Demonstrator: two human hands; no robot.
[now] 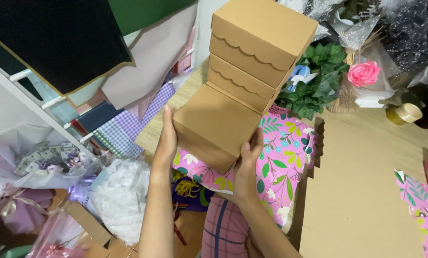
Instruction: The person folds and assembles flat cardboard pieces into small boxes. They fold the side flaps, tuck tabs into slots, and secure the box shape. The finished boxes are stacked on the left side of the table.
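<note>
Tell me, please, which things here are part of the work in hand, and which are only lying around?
In hand:
- plain brown box, held between left hand and right hand
- two scalloped-lid boxes stacked behind it

Lying about:
- pink floral paper
- flat cardboard sheet
- pink rose
- ribbon roll

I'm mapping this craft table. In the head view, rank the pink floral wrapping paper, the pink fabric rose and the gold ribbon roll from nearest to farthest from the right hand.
From the right hand, which grips the plain brown cardboard box:
1. Pink floral wrapping paper: directly beside the hand, under the box.
2. Pink fabric rose: up and right, beside green leaves.
3. Gold ribbon roll: farthest right, on the wooden table.
</note>
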